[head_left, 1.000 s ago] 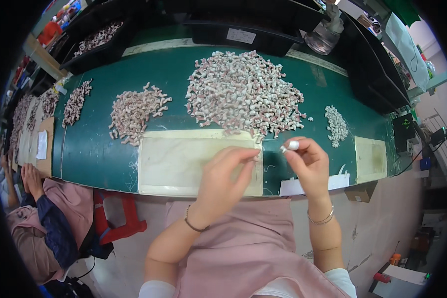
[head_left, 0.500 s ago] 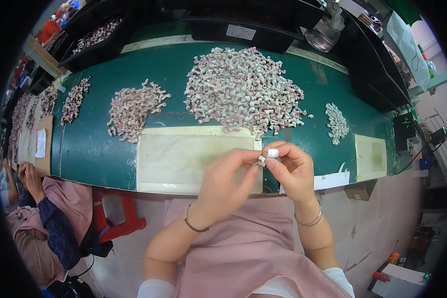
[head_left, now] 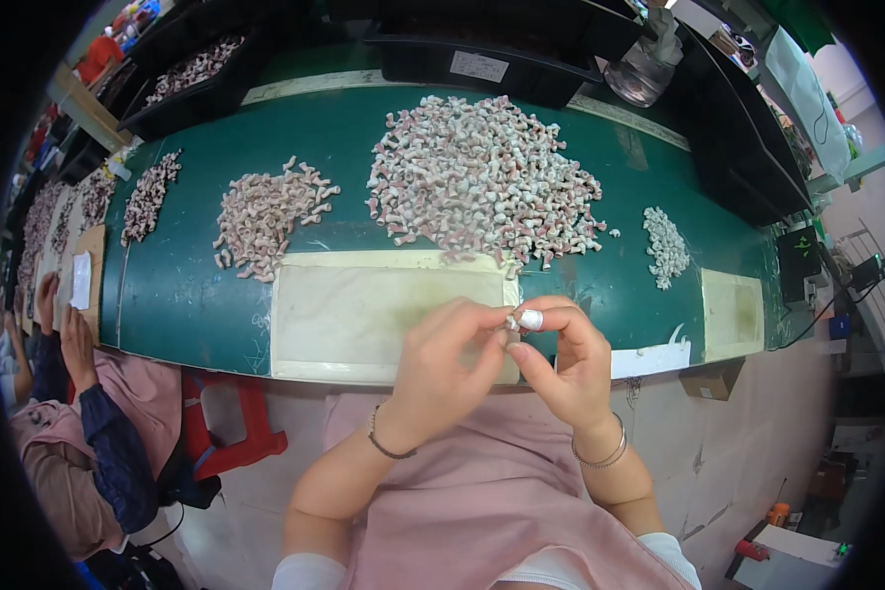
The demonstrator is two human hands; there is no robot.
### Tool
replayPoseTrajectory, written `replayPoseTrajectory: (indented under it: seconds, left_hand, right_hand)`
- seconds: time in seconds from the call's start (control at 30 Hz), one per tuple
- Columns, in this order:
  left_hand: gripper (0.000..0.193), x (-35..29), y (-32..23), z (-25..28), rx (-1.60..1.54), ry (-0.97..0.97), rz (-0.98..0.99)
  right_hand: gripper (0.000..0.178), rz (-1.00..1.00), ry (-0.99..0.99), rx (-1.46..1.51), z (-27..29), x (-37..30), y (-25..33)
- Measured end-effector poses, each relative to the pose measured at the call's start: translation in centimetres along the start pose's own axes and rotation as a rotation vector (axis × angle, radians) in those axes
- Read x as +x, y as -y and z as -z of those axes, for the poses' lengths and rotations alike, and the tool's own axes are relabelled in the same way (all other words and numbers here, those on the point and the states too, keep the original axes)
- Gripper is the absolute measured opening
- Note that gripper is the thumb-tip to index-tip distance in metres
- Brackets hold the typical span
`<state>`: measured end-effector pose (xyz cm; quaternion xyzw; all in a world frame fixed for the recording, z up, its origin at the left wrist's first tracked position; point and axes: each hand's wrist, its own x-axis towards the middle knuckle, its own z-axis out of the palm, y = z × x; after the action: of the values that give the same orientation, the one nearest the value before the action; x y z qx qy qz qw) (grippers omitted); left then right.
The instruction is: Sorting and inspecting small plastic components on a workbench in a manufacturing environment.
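Green worktable (head_left: 187, 285) fills the view, curved by the lens, w/ black bins (head_left: 521, 44) along its far edge and a clear jar (head_left: 644, 74) at the far right. On it, biggest first: the large central heap of small pinkish-white parts (head_left: 482, 182), a mid-size heap (head_left: 265, 211) to its left, a narrow pile (head_left: 149, 195) further left, and a little cluster of white caps (head_left: 666, 246) to the right. A pale yellowish mat (head_left: 364, 315) lies at the near edge, in front of the person. At far left a co-worker's hands (head_left: 64, 329) rest at the same table — separate from this work.

Both hands are raised just over the mat's right end. Left hand (head_left: 441, 369) has thumb and forefinger pinched together on a tiny pale part (head_left: 511, 322); right hand (head_left: 565, 364) is pinched on a small white cap (head_left: 530, 319). The two bits touch, held between the fingertips, above the table and clear of the heaps.

Risk, as I judge it: the pieces are tiny and the grip is fingertip-only, so a slight twist or misalignment could pop one loose — it'd drop to the mat, the lap or the floor. The big heap's near edge spills onto the mat, so a dropped piece could be lost among the loose ones.
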<state>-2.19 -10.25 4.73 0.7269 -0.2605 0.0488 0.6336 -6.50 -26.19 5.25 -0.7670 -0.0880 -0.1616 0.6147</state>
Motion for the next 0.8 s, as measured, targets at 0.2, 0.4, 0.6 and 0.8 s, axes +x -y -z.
replayPoseTrajectory:
  seconds: [0.2, 0.4, 0.6, 0.8]
  left_hand:
    - [0.021, 0.0, 0.6, 0.5, 0.152, 0.075, -0.056]
    - [0.027, -0.6, 0.5, 0.7, 0.196, 0.124, -0.047]
    - [0.02, 1.1, 4.1, 5.0, 0.681, 0.107, -0.055]
    - [0.014, 6.3, 8.0, 12.3, 1.191, -0.148, 0.075]
  right_hand:
    - [0.028, 0.013, 0.07, -0.277, 0.6, 0.9, -0.2]
    - [0.02, 0.308, 0.161, -0.599, 0.5, 1.2, -1.2]
    - [0.018, 0.172, 0.105, -0.717, 0.7, 2.3, -4.0]
    - [0.023, 0.14, 0.02, -0.964, 0.6, 4.8, -5.8]
